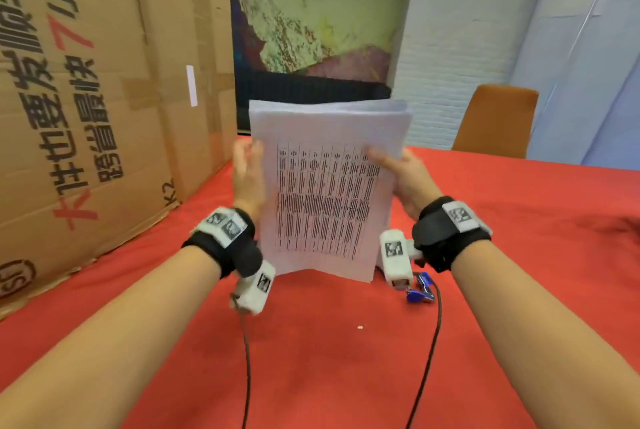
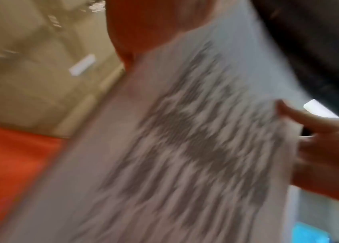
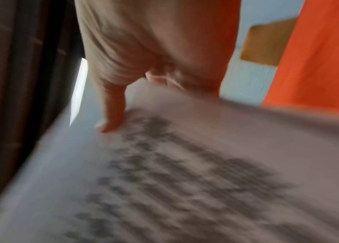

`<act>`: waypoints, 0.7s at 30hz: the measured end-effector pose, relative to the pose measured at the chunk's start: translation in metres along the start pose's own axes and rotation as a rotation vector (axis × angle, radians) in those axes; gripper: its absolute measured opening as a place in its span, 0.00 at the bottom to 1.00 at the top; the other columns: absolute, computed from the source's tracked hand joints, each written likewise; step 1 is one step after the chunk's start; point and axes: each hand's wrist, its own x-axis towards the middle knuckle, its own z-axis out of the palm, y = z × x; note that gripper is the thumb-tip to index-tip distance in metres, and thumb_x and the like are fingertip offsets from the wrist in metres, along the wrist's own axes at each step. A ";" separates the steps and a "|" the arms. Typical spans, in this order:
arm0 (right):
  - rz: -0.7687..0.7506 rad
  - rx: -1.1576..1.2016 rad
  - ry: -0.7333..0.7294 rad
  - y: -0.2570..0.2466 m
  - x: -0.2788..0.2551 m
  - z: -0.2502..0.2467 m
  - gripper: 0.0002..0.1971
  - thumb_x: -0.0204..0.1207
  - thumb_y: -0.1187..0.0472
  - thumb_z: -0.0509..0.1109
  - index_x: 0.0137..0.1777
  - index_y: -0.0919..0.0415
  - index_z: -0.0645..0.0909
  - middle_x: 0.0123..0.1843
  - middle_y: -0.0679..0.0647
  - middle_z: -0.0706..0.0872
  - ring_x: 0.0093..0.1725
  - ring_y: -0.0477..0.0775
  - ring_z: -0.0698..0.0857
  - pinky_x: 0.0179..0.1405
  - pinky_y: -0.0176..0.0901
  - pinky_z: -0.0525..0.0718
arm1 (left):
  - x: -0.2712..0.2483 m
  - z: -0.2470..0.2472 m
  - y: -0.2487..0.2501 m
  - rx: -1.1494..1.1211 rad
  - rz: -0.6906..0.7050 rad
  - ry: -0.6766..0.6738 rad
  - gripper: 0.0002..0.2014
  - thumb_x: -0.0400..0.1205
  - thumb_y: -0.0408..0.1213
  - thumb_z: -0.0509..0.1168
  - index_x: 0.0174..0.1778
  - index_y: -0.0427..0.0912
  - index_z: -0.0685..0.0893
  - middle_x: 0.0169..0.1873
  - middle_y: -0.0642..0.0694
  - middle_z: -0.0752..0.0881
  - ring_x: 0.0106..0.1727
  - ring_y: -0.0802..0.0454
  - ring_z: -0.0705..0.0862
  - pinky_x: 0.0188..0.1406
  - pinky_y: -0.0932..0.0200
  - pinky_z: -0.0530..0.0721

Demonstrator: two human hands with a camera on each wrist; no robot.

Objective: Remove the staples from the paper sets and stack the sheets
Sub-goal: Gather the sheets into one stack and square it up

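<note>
A stack of printed paper sheets (image 1: 325, 186) stands upright on its lower edge on the red table (image 1: 519, 255), tilted a little to the right. My right hand (image 1: 398, 172) grips its right edge, with the thumb (image 3: 112, 115) on the printed front and the fingers hidden behind. My left hand (image 1: 247, 172) is blurred and lies flat with straight fingers against the stack's left edge. Both wrist views show the blurred printed sheet (image 2: 185, 148) close up. A blue staple remover (image 1: 420, 290) lies on the table below my right wrist.
A large cardboard box (image 1: 86, 99) stands on the table's left side, close to my left hand. An orange chair (image 1: 495, 120) is behind the table's far edge. Two dark cables (image 1: 429, 359) run from my wrists toward me over the cloth.
</note>
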 end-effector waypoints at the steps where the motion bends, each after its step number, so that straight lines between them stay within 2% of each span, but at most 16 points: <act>1: 0.078 -0.041 -0.040 0.015 -0.006 -0.003 0.34 0.59 0.49 0.83 0.66 0.62 0.82 0.58 0.57 0.90 0.56 0.55 0.88 0.62 0.55 0.83 | -0.004 -0.003 -0.015 -0.008 -0.056 -0.056 0.41 0.68 0.73 0.60 0.64 0.42 0.77 0.59 0.45 0.84 0.61 0.47 0.82 0.68 0.45 0.76; 2: 0.132 -0.070 -0.044 0.027 -0.012 -0.001 0.38 0.55 0.45 0.85 0.65 0.59 0.82 0.58 0.54 0.90 0.58 0.54 0.88 0.64 0.55 0.82 | -0.006 -0.005 -0.028 0.003 -0.067 -0.114 0.42 0.70 0.73 0.60 0.68 0.42 0.77 0.62 0.46 0.84 0.65 0.47 0.81 0.72 0.44 0.74; 3: 0.138 -0.084 -0.008 0.034 -0.014 0.002 0.40 0.53 0.42 0.84 0.65 0.58 0.82 0.58 0.53 0.90 0.58 0.52 0.88 0.66 0.55 0.82 | -0.012 -0.002 -0.025 0.007 -0.039 -0.114 0.37 0.74 0.68 0.60 0.69 0.42 0.78 0.62 0.50 0.85 0.65 0.53 0.82 0.71 0.52 0.75; 5: 0.058 -0.103 0.139 0.034 -0.007 0.011 0.38 0.55 0.39 0.82 0.65 0.57 0.83 0.57 0.51 0.90 0.59 0.52 0.88 0.65 0.57 0.83 | -0.013 0.011 -0.003 0.007 0.061 -0.059 0.24 0.80 0.57 0.60 0.67 0.46 0.78 0.56 0.61 0.84 0.57 0.69 0.81 0.60 0.72 0.76; 7: -0.006 -0.072 0.247 0.018 0.003 0.019 0.34 0.57 0.40 0.81 0.61 0.59 0.85 0.55 0.54 0.91 0.58 0.56 0.88 0.64 0.59 0.84 | -0.008 0.025 0.024 -0.002 0.106 -0.019 0.17 0.80 0.52 0.60 0.62 0.49 0.75 0.50 0.63 0.79 0.47 0.80 0.77 0.50 0.77 0.74; 8: -0.028 -0.044 0.256 0.008 0.008 0.023 0.31 0.59 0.41 0.81 0.59 0.60 0.86 0.54 0.55 0.91 0.57 0.56 0.89 0.63 0.60 0.84 | -0.006 0.032 0.036 0.015 0.127 -0.006 0.13 0.80 0.50 0.58 0.57 0.49 0.74 0.45 0.62 0.77 0.40 0.79 0.76 0.44 0.74 0.74; 9: -0.053 -0.013 0.245 0.000 0.012 0.026 0.27 0.61 0.44 0.81 0.56 0.61 0.87 0.52 0.56 0.91 0.55 0.55 0.89 0.63 0.59 0.84 | -0.003 0.036 0.044 0.030 0.139 0.010 0.10 0.80 0.47 0.56 0.53 0.47 0.73 0.40 0.60 0.76 0.35 0.75 0.75 0.40 0.69 0.74; 11: -0.087 0.020 0.198 -0.004 0.011 0.032 0.16 0.67 0.52 0.80 0.52 0.60 0.88 0.51 0.55 0.91 0.53 0.53 0.89 0.62 0.54 0.85 | -0.001 0.042 0.044 0.022 0.106 0.060 0.08 0.84 0.43 0.55 0.55 0.44 0.71 0.37 0.58 0.74 0.35 0.67 0.73 0.35 0.66 0.71; 13: -0.076 -0.031 0.147 0.007 -0.002 0.030 0.15 0.71 0.56 0.78 0.57 0.58 0.86 0.53 0.52 0.91 0.53 0.47 0.89 0.58 0.45 0.86 | -0.005 0.038 0.028 0.007 0.035 0.171 0.12 0.83 0.46 0.55 0.56 0.43 0.72 0.38 0.58 0.74 0.37 0.64 0.73 0.35 0.65 0.69; 14: -0.045 -0.070 0.128 0.019 -0.010 0.024 0.17 0.72 0.57 0.78 0.60 0.57 0.85 0.54 0.49 0.90 0.54 0.45 0.89 0.57 0.43 0.85 | -0.010 0.033 0.016 0.017 0.015 0.214 0.16 0.81 0.51 0.54 0.55 0.42 0.71 0.38 0.56 0.74 0.39 0.60 0.74 0.37 0.61 0.69; 16: 0.054 -0.130 0.089 0.045 -0.026 0.011 0.22 0.70 0.58 0.78 0.64 0.57 0.82 0.56 0.48 0.90 0.56 0.46 0.88 0.62 0.49 0.84 | -0.020 0.025 -0.004 0.109 -0.050 0.180 0.24 0.80 0.59 0.52 0.59 0.41 0.71 0.42 0.56 0.74 0.44 0.57 0.76 0.47 0.57 0.69; 17: 0.096 -0.130 0.089 0.056 -0.032 0.006 0.22 0.69 0.60 0.79 0.64 0.57 0.83 0.56 0.49 0.90 0.57 0.47 0.88 0.64 0.53 0.83 | -0.023 0.024 -0.014 0.139 -0.078 0.121 0.27 0.82 0.59 0.52 0.65 0.40 0.71 0.46 0.57 0.77 0.48 0.60 0.77 0.52 0.56 0.70; 18: 0.114 -0.108 0.109 0.061 -0.036 0.005 0.21 0.68 0.62 0.80 0.62 0.58 0.84 0.55 0.50 0.90 0.56 0.49 0.88 0.65 0.56 0.83 | -0.024 0.026 -0.020 0.168 -0.102 0.083 0.29 0.84 0.57 0.52 0.70 0.37 0.70 0.54 0.54 0.80 0.54 0.58 0.79 0.60 0.53 0.72; 20: 0.077 -0.062 0.177 0.058 -0.035 0.008 0.17 0.66 0.64 0.81 0.55 0.58 0.87 0.52 0.54 0.91 0.53 0.53 0.89 0.63 0.59 0.84 | -0.026 0.032 -0.018 0.175 -0.088 0.120 0.32 0.84 0.54 0.55 0.77 0.35 0.67 0.71 0.42 0.76 0.72 0.45 0.74 0.73 0.54 0.67; 21: 0.038 -0.057 0.199 0.051 -0.032 0.011 0.15 0.66 0.65 0.81 0.53 0.57 0.88 0.51 0.55 0.92 0.52 0.53 0.89 0.61 0.57 0.85 | -0.025 0.036 -0.011 0.188 -0.047 0.169 0.31 0.84 0.50 0.58 0.78 0.34 0.67 0.74 0.40 0.74 0.74 0.43 0.72 0.73 0.57 0.65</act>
